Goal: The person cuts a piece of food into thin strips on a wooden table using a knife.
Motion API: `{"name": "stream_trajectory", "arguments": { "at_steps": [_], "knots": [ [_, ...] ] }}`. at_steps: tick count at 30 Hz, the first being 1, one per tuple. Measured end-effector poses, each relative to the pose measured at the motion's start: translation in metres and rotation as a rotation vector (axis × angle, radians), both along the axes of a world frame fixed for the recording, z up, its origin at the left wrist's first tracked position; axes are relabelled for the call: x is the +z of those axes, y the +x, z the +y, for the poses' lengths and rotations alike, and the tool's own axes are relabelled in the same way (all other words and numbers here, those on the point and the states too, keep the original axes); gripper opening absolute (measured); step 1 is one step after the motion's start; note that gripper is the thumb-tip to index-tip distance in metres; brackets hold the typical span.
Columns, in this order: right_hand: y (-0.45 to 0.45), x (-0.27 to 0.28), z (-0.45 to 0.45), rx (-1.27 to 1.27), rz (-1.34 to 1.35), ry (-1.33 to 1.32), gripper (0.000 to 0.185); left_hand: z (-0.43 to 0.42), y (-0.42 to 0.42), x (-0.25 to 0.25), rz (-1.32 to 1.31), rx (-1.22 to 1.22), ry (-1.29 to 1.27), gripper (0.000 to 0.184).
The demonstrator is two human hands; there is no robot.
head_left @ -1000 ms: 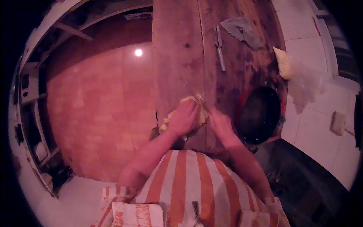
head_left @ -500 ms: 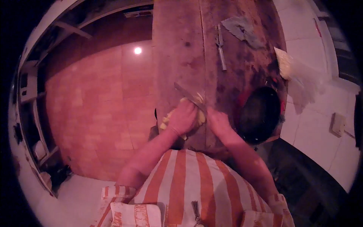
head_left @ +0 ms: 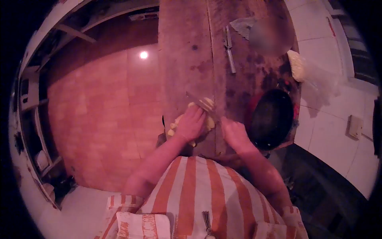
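Observation:
My right hand is closed round the handle of a knife, whose blade points up and to the left over the wooden table. Several pale yellow pieces lie around and under my left hand, which presses down on them with its fingers bent together. Thin yellow slices lie beside the blade, just beyond my left fingertips. What exactly sits beneath my left palm is hidden.
On the wooden table a black pan stands at the right. Farther up lie a metal tool and a grey cloth, partly behind a blurred patch. A plastic bag with pale contents rests at the right edge.
The knife blade, hard to make out a second ago, shows clearly and has tilted slightly. My right hand has shifted a little to the right. A blurred patch has appeared over the cloth.

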State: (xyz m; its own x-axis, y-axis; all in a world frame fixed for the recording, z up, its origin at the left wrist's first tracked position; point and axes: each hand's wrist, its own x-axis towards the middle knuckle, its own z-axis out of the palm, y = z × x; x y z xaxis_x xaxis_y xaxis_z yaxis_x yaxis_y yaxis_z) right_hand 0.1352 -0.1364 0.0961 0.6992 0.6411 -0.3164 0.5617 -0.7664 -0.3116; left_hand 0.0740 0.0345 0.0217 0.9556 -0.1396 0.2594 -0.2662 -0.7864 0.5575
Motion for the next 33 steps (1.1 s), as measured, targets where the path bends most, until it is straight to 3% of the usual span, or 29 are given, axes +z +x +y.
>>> {"name": "stream_trajectory", "arguments": {
  "at_steps": [9,11,14,22,33],
  "knots": [
    [0.001,-0.045,-0.005,0.009,-0.048,0.087,0.012,-0.001,0.002,-0.002,0.082,-0.052,0.046,0.05],
    [-0.009,-0.043,-0.01,-0.005,-0.071,0.102,0.012,-0.002,0.006,0.016,0.011,0.008,0.023,0.04],
    [-0.003,-0.035,0.001,-0.143,-0.098,0.217,0.012,-0.001,0.007,0.01,-0.042,0.0,-0.021,0.041],
    [-0.006,0.0,-0.007,0.01,0.003,-0.025,0.014,0.0,0.0,0.006,0.046,-0.013,0.025,0.05],
    [0.0,-0.042,-0.003,-0.033,-0.001,0.11,0.012,-0.001,0.003,0.01,-0.038,0.012,0.016,0.043]
  ]
}}
